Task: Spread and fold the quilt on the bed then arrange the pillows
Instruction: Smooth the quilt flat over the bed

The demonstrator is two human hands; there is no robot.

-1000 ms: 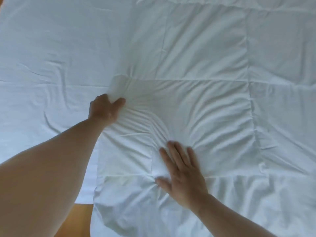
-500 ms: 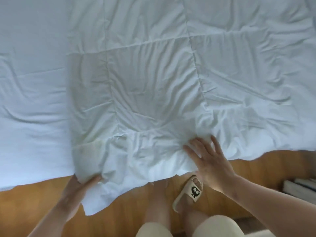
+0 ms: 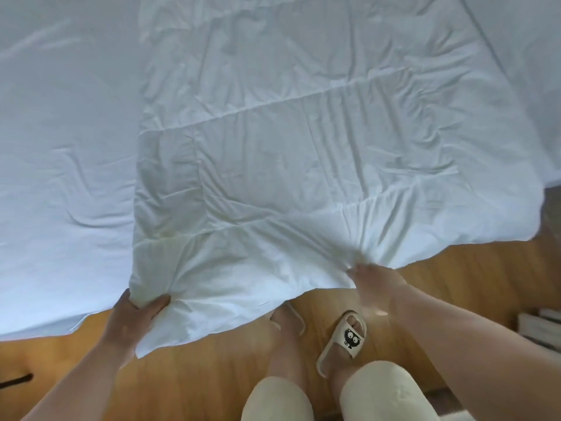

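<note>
White box-stitched quilt (image 3: 303, 162) lies on the bed, its near edge overhanging the wooden plank floor (image 3: 197, 375). Left hand (image 3: 136, 317) grips the near corner, thumb on top and fingers curled beneath. Right hand (image 3: 373, 284) pinches the gathered hem further along. Judged purpose: tension the edge for squaring or folding. Pale bedsheet (image 3: 60, 147) shows bare beside the quilt. Cream slipper with a black cartoon face (image 3: 346, 338) stands under the hem and obstructs nothing. No pillows in view.

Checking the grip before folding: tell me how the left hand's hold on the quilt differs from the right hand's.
The left hand grips the quilt near its corner; the right hand grips farther along the near edge. The left hand's thumb lies on top of the fabric; the right hand's fingers are blurred. Fabric pleats tightly at the right hand, more loosely at the left hand. Both hold the near edge.
</note>
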